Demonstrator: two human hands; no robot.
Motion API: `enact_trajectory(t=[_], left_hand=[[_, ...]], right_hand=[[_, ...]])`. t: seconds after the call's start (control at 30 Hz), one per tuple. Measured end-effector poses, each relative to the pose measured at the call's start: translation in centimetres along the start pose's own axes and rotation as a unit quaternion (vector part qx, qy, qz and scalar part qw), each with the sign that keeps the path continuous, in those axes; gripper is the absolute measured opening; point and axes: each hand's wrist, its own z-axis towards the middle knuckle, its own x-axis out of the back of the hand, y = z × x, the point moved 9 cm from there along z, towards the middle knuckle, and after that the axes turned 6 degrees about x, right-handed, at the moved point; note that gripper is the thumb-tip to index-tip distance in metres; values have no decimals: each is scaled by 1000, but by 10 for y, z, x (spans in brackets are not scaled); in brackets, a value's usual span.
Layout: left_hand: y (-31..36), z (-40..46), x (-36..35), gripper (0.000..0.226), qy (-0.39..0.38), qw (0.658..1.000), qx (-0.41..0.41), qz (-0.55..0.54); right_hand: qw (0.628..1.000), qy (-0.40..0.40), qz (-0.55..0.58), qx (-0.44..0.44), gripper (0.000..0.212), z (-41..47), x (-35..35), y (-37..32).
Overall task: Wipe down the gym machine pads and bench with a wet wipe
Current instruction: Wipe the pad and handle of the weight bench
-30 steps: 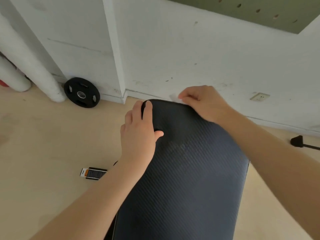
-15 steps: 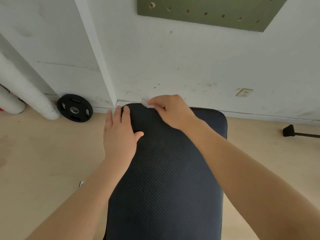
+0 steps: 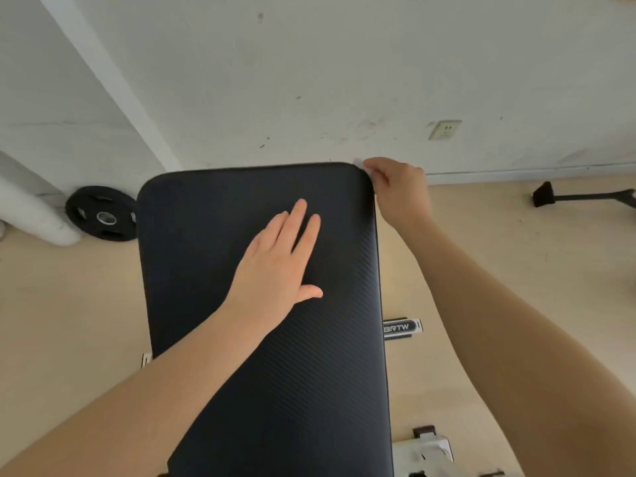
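Desk pad [image 3: 241, 339]: black, fine diagonal ribbed texture. Wipe [image 3: 359, 164]: white. Weight plate [image 3: 100, 218]: black, silver hub. Floor [image 3: 69, 321]: pale beige. Wall [image 3: 309, 80]: white, scuffed. Frame label [image 3: 401, 327]: black, white lettering.

black weight plate [image 3: 102, 217] against wall, white pipe [image 3: 31, 210], wall socket [image 3: 444, 129]

The left hand [image 3: 275, 263] lies flat, fingers straight, palm down on the middle of the bench pad [image 3: 213, 287]. The right hand [image 3: 399, 191] is curled at the pad's far right corner, pinching a white wipe [image 3: 359, 164].
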Motion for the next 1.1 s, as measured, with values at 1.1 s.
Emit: enact_trajectory(t=[1.1], left_hand=[[104,-49,-73,117,-35,987,-4,159]], right_hand=[[946,-51,252,-197,19,-192,-52,120]])
